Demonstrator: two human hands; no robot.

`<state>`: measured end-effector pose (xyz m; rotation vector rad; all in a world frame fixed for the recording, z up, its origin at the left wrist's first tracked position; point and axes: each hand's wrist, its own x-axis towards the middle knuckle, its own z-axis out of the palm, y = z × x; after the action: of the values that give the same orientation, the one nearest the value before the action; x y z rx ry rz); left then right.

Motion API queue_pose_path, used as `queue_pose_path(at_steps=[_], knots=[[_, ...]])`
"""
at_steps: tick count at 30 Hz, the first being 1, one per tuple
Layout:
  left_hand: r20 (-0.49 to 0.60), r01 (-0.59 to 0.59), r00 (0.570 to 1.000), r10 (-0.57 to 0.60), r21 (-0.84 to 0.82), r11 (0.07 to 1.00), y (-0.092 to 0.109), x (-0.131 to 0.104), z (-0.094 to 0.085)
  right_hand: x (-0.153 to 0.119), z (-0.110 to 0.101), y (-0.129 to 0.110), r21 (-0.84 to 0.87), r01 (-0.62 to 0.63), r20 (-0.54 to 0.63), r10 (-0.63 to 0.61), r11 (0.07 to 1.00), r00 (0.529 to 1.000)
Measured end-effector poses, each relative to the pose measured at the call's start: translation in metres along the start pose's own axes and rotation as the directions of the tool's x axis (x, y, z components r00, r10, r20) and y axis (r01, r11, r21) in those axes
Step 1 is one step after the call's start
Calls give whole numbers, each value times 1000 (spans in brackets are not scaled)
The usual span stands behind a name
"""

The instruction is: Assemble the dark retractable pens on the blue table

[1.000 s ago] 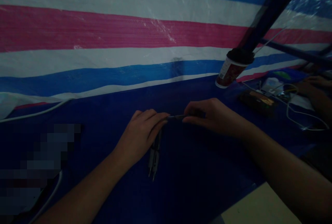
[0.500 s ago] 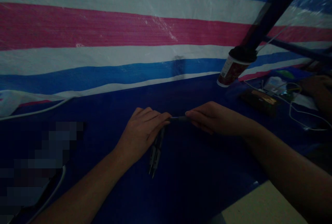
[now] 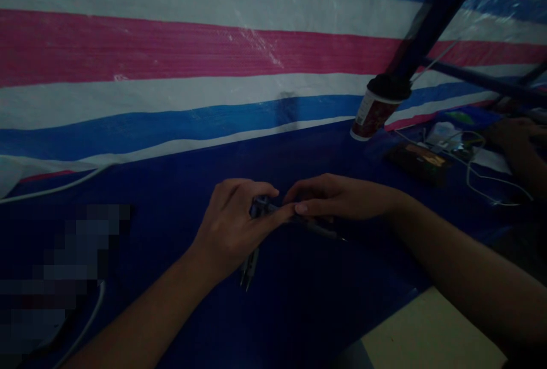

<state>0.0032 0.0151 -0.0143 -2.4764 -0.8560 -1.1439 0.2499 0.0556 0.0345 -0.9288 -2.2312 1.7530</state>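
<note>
My left hand [image 3: 233, 224] is curled over a couple of slim pens [image 3: 250, 269], whose tips stick out below the palm. Their dark upper ends show between its thumb and index finger. Another dark pen [image 3: 320, 228] lies slanted under the fingers of my right hand [image 3: 342, 198], its tip pointing right and down. Fingers of the right hand close on this pen, close to the left thumb tip. Part of the pen is hidden by both hands, and the dim light blurs its details.
A lidded paper cup [image 3: 378, 110] stands at the back of the blue table [image 3: 171, 187], near a metal post [image 3: 444, 21]. On the right are a dark box [image 3: 416, 164], white cables [image 3: 470, 178] and another person's hand [image 3: 515, 132]. A blurred-out object [image 3: 72, 272] lies left.
The pen between my hands has swung from level to slanting down right, its tip now showing. My right hand has moved left, and the left thumb and index finger have parted.
</note>
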Motion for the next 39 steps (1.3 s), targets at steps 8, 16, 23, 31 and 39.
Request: queue_pose_path(at_steps=[8, 16, 23, 31, 39], knots=[[277, 328, 921, -273, -173, 929, 15, -2, -2, 8, 19, 4, 243, 105, -81, -87, 964, 993], [191, -38, 979, 69, -159, 987, 12, -3, -2, 17, 24, 16, 219, 103, -98, -83, 970, 992], [276, 143, 958, -75, -238, 961, 12, -2, -7, 20, 25, 15, 225, 205, -156, -173, 952, 972], [81, 175, 982, -168, -80, 981, 11, -2, -3, 29, 20, 22, 306, 295, -505, -109, 905, 856], [241, 413, 888, -391, -45, 910, 9, -3, 1, 25, 15, 20, 171, 406, -620, -222, 898, 752]])
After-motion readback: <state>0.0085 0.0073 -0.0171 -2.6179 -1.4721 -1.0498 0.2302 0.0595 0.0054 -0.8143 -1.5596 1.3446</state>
